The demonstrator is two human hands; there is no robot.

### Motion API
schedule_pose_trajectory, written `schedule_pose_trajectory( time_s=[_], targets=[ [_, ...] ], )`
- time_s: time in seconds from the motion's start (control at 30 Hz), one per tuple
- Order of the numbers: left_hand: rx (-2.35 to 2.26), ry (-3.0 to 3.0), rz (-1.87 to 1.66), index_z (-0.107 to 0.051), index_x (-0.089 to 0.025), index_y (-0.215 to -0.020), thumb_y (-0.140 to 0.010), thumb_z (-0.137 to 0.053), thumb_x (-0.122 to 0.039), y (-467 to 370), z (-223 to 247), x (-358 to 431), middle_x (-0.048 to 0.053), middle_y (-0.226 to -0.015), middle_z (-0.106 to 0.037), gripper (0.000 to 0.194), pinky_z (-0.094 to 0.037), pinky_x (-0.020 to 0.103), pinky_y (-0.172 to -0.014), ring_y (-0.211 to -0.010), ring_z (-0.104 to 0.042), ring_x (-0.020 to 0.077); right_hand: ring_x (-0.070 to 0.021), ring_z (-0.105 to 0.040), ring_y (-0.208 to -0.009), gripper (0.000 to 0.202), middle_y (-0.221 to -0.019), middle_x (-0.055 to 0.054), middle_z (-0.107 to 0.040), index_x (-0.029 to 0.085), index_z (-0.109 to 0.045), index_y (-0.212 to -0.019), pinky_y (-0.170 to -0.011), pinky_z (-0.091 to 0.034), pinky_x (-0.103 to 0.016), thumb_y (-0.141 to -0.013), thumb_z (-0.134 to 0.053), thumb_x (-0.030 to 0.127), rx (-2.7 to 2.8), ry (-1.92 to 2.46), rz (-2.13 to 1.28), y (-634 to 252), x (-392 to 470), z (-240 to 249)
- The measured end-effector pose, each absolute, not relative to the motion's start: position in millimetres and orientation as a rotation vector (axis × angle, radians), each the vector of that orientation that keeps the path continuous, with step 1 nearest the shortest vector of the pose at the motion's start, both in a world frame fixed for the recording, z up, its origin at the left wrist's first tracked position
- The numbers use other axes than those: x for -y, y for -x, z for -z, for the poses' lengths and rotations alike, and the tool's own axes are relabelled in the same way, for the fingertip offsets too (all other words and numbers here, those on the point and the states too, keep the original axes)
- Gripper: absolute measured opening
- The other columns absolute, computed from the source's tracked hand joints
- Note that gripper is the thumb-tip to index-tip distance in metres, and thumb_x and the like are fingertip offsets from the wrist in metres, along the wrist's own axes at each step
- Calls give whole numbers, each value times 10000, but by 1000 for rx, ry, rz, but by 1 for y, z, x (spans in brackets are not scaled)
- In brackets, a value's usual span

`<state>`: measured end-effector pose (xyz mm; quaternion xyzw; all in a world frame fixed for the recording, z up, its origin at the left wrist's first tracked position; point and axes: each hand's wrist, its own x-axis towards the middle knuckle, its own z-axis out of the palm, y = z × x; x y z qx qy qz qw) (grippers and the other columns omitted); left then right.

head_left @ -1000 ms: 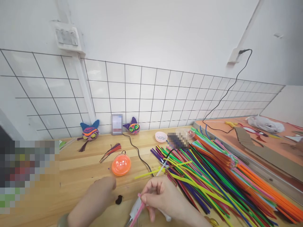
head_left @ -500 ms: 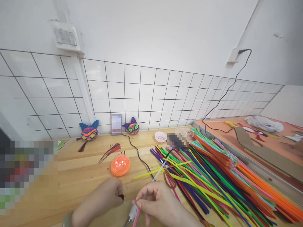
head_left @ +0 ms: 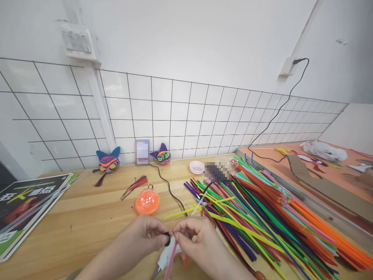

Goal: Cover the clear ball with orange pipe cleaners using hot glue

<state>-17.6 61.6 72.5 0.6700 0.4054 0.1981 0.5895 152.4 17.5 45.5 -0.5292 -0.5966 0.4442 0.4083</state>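
Note:
My left hand (head_left: 147, 237) pinches a small black piece (head_left: 167, 238) between thumb and fingers at the bottom centre. Right beside it, my right hand (head_left: 195, 237) pinches the top of a pink pipe cleaner (head_left: 171, 259), which hangs down toward the lower edge. The fingertips of both hands nearly meet. Beneath them lies a white glue gun (head_left: 164, 254), partly covered by the hands. An orange translucent ball (head_left: 147, 201) rests on the wooden table behind my left hand.
Many coloured pipe cleaners (head_left: 250, 217) spread over the right side. Two decorated cat-like balls, one blue-eared (head_left: 108, 160) and one purple-eared (head_left: 162, 154), stand by the wall. A pink bowl (head_left: 197, 167), red-black threads (head_left: 135, 186), a black cable (head_left: 169, 186) and printed sheets (head_left: 32, 206) are also there.
My left hand has moved right and up, bringing the black piece beside the pink pipe cleaner. My right hand has risen slightly. The view has shifted a little.

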Motion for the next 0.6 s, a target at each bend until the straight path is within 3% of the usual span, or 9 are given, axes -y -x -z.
schedule_pose_trajectory(
  time_s=[0.43, 0.6],
  targets=[
    [-903, -1436, -586, -697, -163, -658, -653, -676, -270, 12, -62, -62, -44, -554, -572, 109, -347, 242, -565, -552, -446, 121, -83, -489, -444, 123, -537, 29, -547, 142, -678, -712, -418, -419, -169, -720, -592, 230, 1424, 1332, -1119, -150, -19, -45],
    [-898, -1313, -624, -666, -151, -652, -606, -753, -342, 8, -58, -63, -48, -526, -593, 215, -359, 238, -532, -504, -474, 103, -81, -476, -451, 121, -509, 34, -528, 135, -680, -684, -425, -374, -169, -715, -571, 176, 1468, 1365, -1017, -152, -20, -51]
  ],
)
